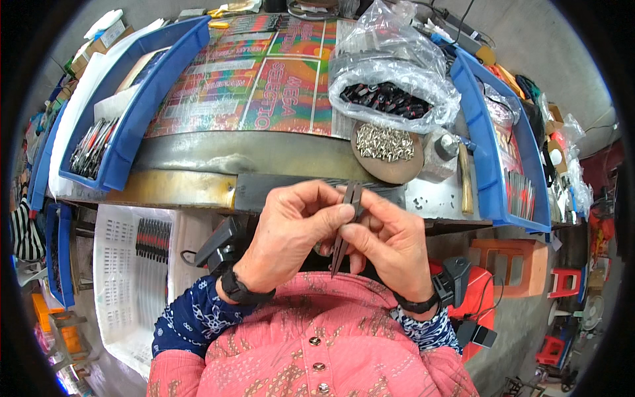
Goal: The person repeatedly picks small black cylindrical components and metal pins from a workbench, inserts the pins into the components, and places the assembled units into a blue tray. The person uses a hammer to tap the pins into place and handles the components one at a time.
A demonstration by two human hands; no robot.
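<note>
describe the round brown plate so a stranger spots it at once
On the workbench, find the open clear plastic bag of black parts, beyond the person's right hand. The round brown plate lies at the bag's near edge, its heap of small silver pieces setting it apart from the black parts.

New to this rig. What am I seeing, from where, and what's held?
No robot: these are a person's two bare hands. The single picture comes from the left of two head-worn fisheye cameras looking down, so straight edges bend.

The left hand and right hand together hold a narrow, dark, pointed piece. On the bench ahead lie a clear plastic bag of black-and-red parts and a round brown disc heaped with small silvery pieces.
</note>
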